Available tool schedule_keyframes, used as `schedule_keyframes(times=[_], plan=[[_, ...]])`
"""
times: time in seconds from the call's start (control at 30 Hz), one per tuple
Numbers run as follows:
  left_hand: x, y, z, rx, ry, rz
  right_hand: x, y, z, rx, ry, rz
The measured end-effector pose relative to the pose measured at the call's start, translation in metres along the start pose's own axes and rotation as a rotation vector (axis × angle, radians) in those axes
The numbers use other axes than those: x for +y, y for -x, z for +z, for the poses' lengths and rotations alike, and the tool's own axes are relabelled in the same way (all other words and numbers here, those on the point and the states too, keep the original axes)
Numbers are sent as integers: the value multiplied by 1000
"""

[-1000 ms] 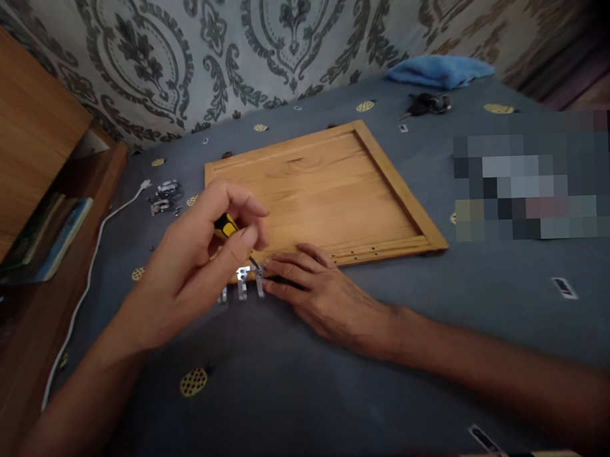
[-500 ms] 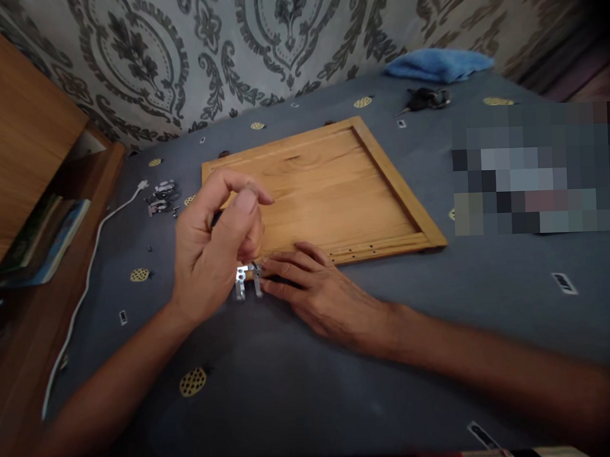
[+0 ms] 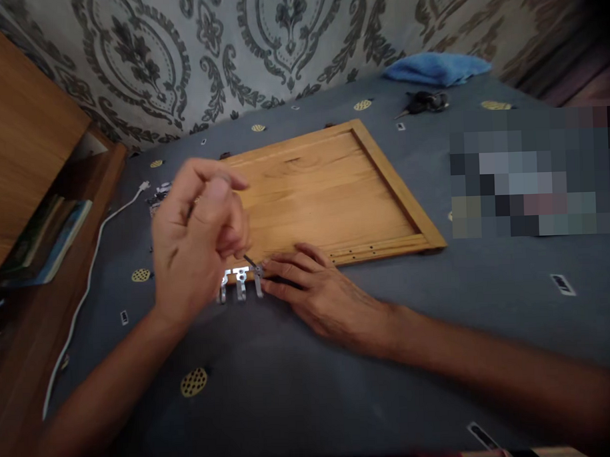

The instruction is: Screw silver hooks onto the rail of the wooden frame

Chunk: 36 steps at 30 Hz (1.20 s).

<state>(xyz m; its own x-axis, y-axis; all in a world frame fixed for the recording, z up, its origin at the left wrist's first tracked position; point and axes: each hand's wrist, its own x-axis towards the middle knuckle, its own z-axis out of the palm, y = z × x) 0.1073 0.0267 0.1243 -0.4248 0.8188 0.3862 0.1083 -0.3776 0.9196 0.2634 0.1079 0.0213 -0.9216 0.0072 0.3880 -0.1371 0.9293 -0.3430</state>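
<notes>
My left hand (image 3: pixel 200 232) is closed around a screwdriver whose handle is hidden in the fist. The thin dark screwdriver shaft (image 3: pixel 249 262) slants down to the rightmost silver metal hook (image 3: pixel 259 283) on the panel's near edge. My right hand (image 3: pixel 322 288) rests at that edge, thumb and fingertips against the same hook. Two more hooks stand to its left, the middle hook (image 3: pixel 241 283) in plain view and the left hook (image 3: pixel 223 284) partly behind my left hand. The framed wooden panel (image 3: pixel 314 195) lies flat, with small dark holes along its near rail.
Loose metal hardware (image 3: pixel 160 193) lies behind my left hand, near a white cable (image 3: pixel 98 242). A wooden cabinet (image 3: pixel 24 85) with books (image 3: pixel 50 244) stands at left. At the back right are a blue cloth (image 3: pixel 437 69) and a dark tool-like object (image 3: pixel 425 103). One area is pixelated.
My left hand has shifted left and slightly up, uncovering more of the screwdriver shaft and the left hook. My right hand stays in place.
</notes>
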Motion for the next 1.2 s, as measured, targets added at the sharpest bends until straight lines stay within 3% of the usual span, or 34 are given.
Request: schedule_keyframes(times=[0.13,0.5,0.93,1.2], plan=[[9,-4,-1,72,-4,53,1,0,1,15,-1,-7],[-12,3,-8,-37,-72,27,0,0,2,29,16,-14],[-7,9,-2,-51,5,35,0,1,3,45,20,-21],[-3,10,-5,-22,-29,4,0,-1,-1,-13,13,3]])
